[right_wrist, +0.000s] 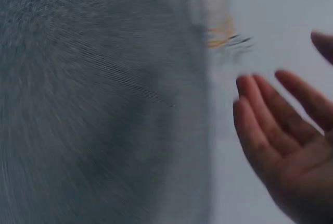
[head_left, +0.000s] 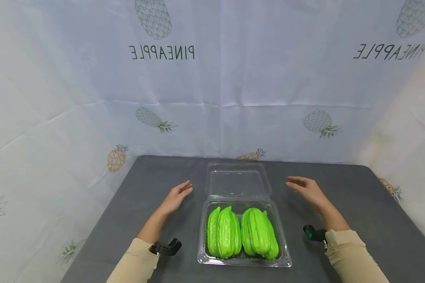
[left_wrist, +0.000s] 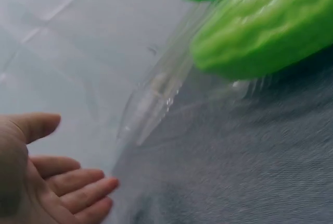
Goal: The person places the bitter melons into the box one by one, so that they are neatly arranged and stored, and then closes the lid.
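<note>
A clear plastic clamshell box stands on the table in the head view, its lid folded back toward the far side. Inside lie several bright green, ridged bitter melons, grouped in two bunches side by side. To the left of the lid, my left hand hovers with nothing in it, fingers loosely extended. My right hand is off to the lid's right, also holding nothing, its fingers relaxed. The left wrist view shows bumpy melon ends beyond the left hand; no box appears in the right wrist view.
A dark grey table carries the box. Behind it and at both sides hangs a pale curtain printed with pineapples. Both wrists wear dark straps with small devices.
</note>
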### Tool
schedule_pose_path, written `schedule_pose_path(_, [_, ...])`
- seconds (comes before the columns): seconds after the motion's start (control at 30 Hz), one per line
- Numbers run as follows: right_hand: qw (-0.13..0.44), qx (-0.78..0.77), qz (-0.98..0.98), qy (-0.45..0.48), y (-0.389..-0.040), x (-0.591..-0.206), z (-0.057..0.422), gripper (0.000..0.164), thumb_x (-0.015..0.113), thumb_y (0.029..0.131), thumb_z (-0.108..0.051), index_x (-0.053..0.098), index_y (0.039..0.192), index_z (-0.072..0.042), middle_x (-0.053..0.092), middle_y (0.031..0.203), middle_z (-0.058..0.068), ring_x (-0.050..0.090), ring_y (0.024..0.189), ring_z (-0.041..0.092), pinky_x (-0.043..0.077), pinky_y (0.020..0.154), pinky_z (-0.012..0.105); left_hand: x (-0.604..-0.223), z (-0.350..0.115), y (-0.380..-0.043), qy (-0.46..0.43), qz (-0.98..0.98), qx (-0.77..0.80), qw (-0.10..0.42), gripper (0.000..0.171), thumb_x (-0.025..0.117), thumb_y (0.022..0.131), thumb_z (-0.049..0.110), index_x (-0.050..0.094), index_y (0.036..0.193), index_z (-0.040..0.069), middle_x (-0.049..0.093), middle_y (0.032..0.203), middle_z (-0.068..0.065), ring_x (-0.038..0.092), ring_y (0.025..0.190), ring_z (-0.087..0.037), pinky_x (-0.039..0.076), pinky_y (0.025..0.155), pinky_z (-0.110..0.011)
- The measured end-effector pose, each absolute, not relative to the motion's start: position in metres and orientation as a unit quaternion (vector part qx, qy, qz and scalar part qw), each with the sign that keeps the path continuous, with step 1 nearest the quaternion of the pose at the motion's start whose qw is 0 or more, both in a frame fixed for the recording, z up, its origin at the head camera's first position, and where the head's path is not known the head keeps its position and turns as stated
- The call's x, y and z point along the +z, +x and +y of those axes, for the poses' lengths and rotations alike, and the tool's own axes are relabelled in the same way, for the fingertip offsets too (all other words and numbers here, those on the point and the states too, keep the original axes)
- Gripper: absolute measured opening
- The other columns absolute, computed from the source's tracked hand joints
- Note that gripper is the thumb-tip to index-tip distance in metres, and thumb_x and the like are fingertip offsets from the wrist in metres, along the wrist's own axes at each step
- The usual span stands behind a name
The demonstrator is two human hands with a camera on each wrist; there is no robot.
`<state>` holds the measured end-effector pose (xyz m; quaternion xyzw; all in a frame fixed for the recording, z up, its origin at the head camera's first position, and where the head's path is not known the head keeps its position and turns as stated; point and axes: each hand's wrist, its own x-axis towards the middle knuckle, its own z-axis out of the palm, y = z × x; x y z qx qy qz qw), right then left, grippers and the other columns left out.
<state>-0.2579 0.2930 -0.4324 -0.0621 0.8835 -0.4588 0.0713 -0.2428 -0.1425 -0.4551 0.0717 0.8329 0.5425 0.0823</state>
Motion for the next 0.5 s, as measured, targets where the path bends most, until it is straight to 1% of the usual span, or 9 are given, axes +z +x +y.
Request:
schedule_pose_path(0.13, [0.157, -0.515, 0.84, -0.072, -0.288, -0.456, 0.291, 0.064, 0.045, 0.098, -0.039, 0.034, 0.14, 0.007, 0.044, 0.137, 0.029, 0.052, 0.12, 0.037, 0.044, 0.099, 0.045, -0.458, -0.143, -0.262, 0.034, 0.842, 0.52, 0.139, 0.051, 0.042, 0.1, 0.022, 0.034, 0.139, -0.009, 0.041, 0.14, -0.027, 0.045, 0.126, -0.039, 0.04, 0.103, -0.047])
schedule_pose_path(0.23, [0.191, -0.552, 0.807, -0.083, -0.302, -0.464, 0.286, 0.062, 0.043, 0.099, -0.038, 0.033, 0.14, 0.008, 0.048, 0.133, 0.028, 0.056, 0.116, 0.029, 0.046, 0.099, 0.041, -0.459, -0.142, -0.274, 0.009, 0.829, 0.533, 0.167, 0.048, 0.043, 0.099, 0.022, 0.04, 0.136, -0.01, 0.046, 0.135, -0.028, 0.049, 0.122, -0.038, 0.045, 0.099, -0.043])
schedule_pose_path(0.27, [0.196, -0.56, 0.801, -0.081, -0.306, -0.466, 0.284, 0.062, 0.044, 0.098, -0.038, 0.034, 0.139, 0.008, 0.051, 0.131, 0.027, 0.059, 0.113, 0.025, 0.047, 0.098, 0.039, -0.459, -0.141, -0.277, 0.006, 0.825, 0.537, 0.173, 0.048, 0.043, 0.099, 0.022, 0.041, 0.135, -0.009, 0.048, 0.134, -0.028, 0.05, 0.121, -0.037, 0.046, 0.098, -0.042])
schedule_pose_path(0.33, [0.202, -0.573, 0.79, -0.078, -0.311, -0.468, 0.281, 0.06, 0.045, 0.098, -0.035, 0.035, 0.138, 0.009, 0.057, 0.124, 0.021, 0.062, 0.104, 0.015, 0.049, 0.095, 0.035, -0.458, -0.138, -0.283, 0.005, 0.818, 0.546, 0.181, 0.047, 0.044, 0.099, 0.023, 0.044, 0.133, -0.009, 0.052, 0.13, -0.026, 0.054, 0.118, -0.035, 0.048, 0.095, -0.04])
schedule_pose_path(0.4, [0.206, -0.584, 0.782, -0.07, -0.314, -0.469, 0.279, 0.057, 0.047, 0.098, -0.032, 0.037, 0.137, 0.009, 0.062, 0.115, 0.013, 0.062, 0.096, 0.007, 0.051, 0.09, 0.03, -0.458, -0.135, -0.287, 0.004, 0.816, 0.547, 0.187, 0.045, 0.047, 0.098, 0.024, 0.048, 0.13, -0.008, 0.057, 0.125, -0.024, 0.058, 0.113, -0.033, 0.05, 0.092, -0.038])
schedule_pose_path(0.5, [0.211, -0.596, 0.773, -0.057, -0.318, -0.471, 0.276, 0.057, 0.053, 0.096, -0.028, 0.04, 0.134, 0.011, 0.065, 0.102, -0.002, 0.062, 0.087, 0.002, 0.053, 0.083, 0.025, -0.458, -0.129, -0.291, 0.006, 0.816, 0.547, 0.184, 0.04, 0.05, 0.097, 0.023, 0.055, 0.122, -0.008, 0.063, 0.117, -0.022, 0.063, 0.103, -0.028, 0.053, 0.087, -0.036])
